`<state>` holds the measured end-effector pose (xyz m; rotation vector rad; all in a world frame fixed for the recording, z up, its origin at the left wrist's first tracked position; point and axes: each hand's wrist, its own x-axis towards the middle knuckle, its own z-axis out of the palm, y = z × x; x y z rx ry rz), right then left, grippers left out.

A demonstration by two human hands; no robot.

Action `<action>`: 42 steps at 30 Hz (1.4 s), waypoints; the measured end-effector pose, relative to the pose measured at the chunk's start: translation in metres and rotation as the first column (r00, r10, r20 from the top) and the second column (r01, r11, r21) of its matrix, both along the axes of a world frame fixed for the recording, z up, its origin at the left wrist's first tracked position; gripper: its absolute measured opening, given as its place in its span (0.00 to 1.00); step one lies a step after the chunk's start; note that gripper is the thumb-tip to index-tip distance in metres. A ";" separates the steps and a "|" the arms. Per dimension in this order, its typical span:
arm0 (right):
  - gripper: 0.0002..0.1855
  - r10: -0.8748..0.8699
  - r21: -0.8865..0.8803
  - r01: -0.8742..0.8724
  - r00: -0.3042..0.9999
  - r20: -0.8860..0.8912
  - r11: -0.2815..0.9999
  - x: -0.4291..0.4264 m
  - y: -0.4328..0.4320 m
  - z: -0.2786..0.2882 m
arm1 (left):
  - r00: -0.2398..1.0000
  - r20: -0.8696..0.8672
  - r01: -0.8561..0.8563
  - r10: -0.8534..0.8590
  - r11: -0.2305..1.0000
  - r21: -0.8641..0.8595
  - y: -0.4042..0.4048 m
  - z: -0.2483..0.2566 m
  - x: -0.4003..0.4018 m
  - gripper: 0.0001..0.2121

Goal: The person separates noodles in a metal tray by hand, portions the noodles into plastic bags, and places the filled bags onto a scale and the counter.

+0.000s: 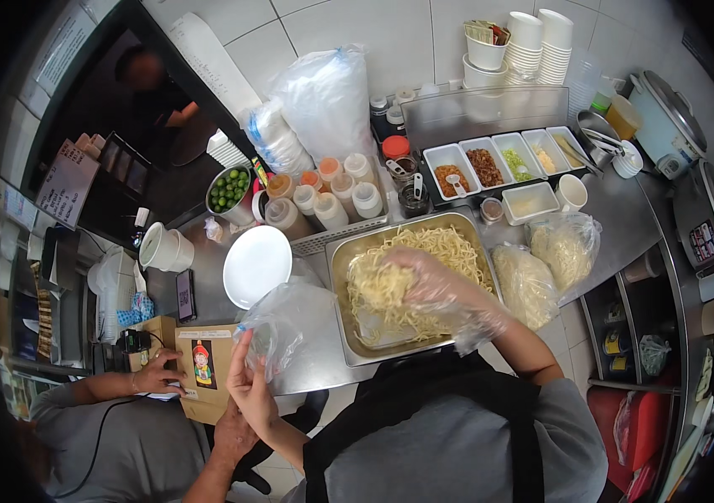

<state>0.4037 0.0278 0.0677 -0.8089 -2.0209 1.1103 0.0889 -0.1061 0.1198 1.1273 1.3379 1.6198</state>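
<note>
My right hand (429, 280), in a clear plastic glove, grips a clump of pale noodles (379, 286) over a rectangular steel pan (349, 342). More loose noodles (451, 248) cover much of the pan's bottom, with bare metal showing at its near left corner. Left of the pan, my left hand (253, 383) is bare and holds a clear plastic bag (275, 327) by its edge. The bag's mouth appears to gape towards the pan. Just beyond it lies a white oval plate (258, 267).
Two bags of noodles (525, 286) sit right of the pan. Squeeze bottles (330, 210) fill a basket behind it, beside a topping rack (486, 166). At my left, a co-worker's hand (159, 376) rests by a brown box (203, 339); their other hand is close to my left wrist.
</note>
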 end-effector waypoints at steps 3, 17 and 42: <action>0.36 -0.118 -0.350 -0.032 0.910 -0.398 0.936 0.012 -0.007 0.017 | 1.000 -0.010 0.007 -0.007 1.000 0.011 0.000 0.001 -0.003 0.20; 0.31 0.060 0.162 -0.063 0.998 0.022 0.985 0.001 -0.002 0.068 | 0.999 -0.007 0.040 -0.040 0.999 -0.022 0.003 -0.004 -0.002 0.23; 0.27 -0.298 0.090 0.318 0.700 0.649 0.944 0.015 -0.012 -0.023 | 0.978 -0.139 0.149 -0.156 0.987 -0.057 0.013 0.003 0.017 0.24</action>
